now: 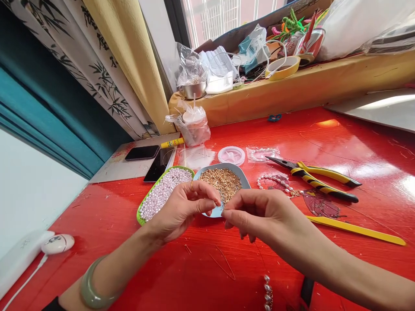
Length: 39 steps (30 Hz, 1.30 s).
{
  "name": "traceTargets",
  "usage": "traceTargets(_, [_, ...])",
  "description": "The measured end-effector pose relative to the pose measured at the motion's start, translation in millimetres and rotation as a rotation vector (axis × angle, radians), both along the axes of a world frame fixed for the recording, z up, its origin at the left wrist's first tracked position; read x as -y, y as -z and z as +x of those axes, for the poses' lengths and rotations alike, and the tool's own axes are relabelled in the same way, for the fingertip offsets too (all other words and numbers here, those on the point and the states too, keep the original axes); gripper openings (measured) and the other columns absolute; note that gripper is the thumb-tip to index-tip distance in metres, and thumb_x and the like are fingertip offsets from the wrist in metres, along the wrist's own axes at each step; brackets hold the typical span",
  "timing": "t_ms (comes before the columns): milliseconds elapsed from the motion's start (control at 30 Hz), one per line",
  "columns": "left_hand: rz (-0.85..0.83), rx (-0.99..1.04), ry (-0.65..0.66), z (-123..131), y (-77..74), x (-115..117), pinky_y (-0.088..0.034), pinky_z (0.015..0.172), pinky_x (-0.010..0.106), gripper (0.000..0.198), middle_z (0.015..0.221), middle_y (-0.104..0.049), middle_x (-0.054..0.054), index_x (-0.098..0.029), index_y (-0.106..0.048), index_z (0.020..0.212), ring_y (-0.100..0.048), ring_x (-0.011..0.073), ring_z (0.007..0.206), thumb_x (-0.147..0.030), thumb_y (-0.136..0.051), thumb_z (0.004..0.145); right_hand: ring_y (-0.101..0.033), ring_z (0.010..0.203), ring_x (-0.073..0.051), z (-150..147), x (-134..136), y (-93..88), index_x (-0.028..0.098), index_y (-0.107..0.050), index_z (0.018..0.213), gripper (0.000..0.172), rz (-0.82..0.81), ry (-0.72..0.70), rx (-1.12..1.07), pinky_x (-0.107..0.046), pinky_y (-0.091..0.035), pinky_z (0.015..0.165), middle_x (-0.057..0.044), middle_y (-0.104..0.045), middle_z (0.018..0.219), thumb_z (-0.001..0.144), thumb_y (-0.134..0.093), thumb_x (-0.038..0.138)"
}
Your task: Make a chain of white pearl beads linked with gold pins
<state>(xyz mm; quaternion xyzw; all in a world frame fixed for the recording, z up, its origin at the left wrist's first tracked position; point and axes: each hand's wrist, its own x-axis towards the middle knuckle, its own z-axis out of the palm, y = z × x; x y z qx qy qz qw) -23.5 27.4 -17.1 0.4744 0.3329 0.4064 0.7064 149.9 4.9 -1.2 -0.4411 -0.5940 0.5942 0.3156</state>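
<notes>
My left hand [186, 207] is pinched closed just in front of the bead dishes, its fingertips on something too tiny to make out. Facing it across a small gap, my right hand [256, 211] pinches what looks like the end of a thin thread [260, 255]. That thread drops below the hand toward a short strand of silvery pearl beads [267, 293] near the front edge of view. Behind my fingertips lies a blue-grey dish [244, 183] of small gold beads [220, 179]. A green dish [140, 216] holding pale pink pearl beads [165, 192] sits beside it, partly hidden by my left hand.
Yellow-and-black pliers [311, 177], a beaded pearl chain [275, 178] and a yellow strip [359, 231] lie right. A spool [231, 156], bagged cup [193, 125], phone [142, 152] and glue stick [172, 143] stand behind. A white mouse [57, 244] is left; the ledge [246, 101] is cluttered.
</notes>
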Motion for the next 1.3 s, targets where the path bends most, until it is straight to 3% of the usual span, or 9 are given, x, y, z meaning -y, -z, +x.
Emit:
traceTargets(400, [0.330,-0.231,-0.078,-4,-6.3,2,-0.048,0.066,0.022,0.012,0.070,-0.066,-0.001,-0.024,-0.071,0.069,-0.059,0.0114,0.070,-0.012,-0.072,0.068,-0.049,0.053,-0.009,0,-1,2.9,0.017,-0.061,0.065,0.014,0.043,0.007,-0.017,-0.020,-0.040,0.049,0.002,-0.057,0.059,0.075,-0.052,0.019])
traceTargets(667, [0.294,-0.287,-0.121,-6,-4.5,1,-0.047,0.062,0.021,0.010,0.069,-0.066,-0.002,-0.024,-0.071,0.074,-0.058,0.0111,0.067,-0.018,-0.074,0.067,-0.051,0.053,-0.008,-1,-5,6.0,0.016,-0.062,0.068,0.011,0.060,0.007,-0.104,-0.019,-0.042,0.050,0.003,-0.060,0.062,0.077,-0.055,0.018])
traceTargets(800, [0.376,-0.373,-0.135,-8,-6.3,-1,-0.046,0.061,0.024,0.002,0.070,-0.064,0.000,-0.022,-0.070,0.072,-0.057,0.0133,0.068,-0.021,-0.071,0.071,-0.053,0.053,-0.007,1,-6,9.0,0.016,-0.063,0.071,0.006,0.010,0.017,-0.181,-0.019,-0.043,0.051,0.002,-0.062,0.062,0.075,-0.058,0.015])
traceTargets(933, [0.497,-0.574,-0.229,-17,-18.1,-9,-0.045,0.063,0.026,0.003,0.074,-0.065,0.002,-0.020,-0.069,0.071,-0.056,0.0161,0.073,-0.023,-0.069,0.070,-0.054,0.050,-0.007,2,-10,10.1,0.015,-0.063,0.085,0.011,-0.012,0.060,-0.253,-0.019,-0.044,0.049,0.004,-0.060,0.058,0.075,-0.060,0.016])
traceTargets(1000, [0.480,-0.686,-0.240,-26,-24.5,-16,-0.045,0.063,0.026,0.006,0.076,-0.066,0.003,-0.020,-0.069,0.072,-0.058,0.0165,0.074,-0.025,-0.069,0.070,-0.054,0.051,-0.007,3,-11,9.6,0.016,-0.063,0.083,0.009,0.006,0.065,-0.242,-0.019,-0.044,0.049,0.003,-0.061,0.059,0.076,-0.059,0.016])
traceTargets(1133, [0.422,-0.954,-0.175,-44,-29.5,-30,-0.043,0.062,0.027,0.011,0.079,-0.070,0.004,-0.019,-0.070,0.072,-0.060,0.0184,0.072,-0.029,-0.067,0.070,-0.054,0.054,-0.008,4,-11,6.8,0.017,-0.063,0.071,0.010,0.064,0.064,-0.159,-0.019,-0.043,0.050,0.001,-0.063,0.063,0.076,-0.054,0.015])
traceTargets(1300, [0.508,-1.335,-0.113,-54,-26.6,-36,-0.038,0.060,0.029,0.013,0.080,-0.071,0.003,-0.023,-0.070,0.074,-0.060,0.0205,0.073,-0.030,-0.059,0.073,-0.052,0.053,-0.009,5,-11,3.4,0.018,-0.060,0.067,0.010,0.084,0.089,-0.089,-0.021,-0.042,0.050,0.001,-0.062,0.061,0.075,-0.054,0.020])
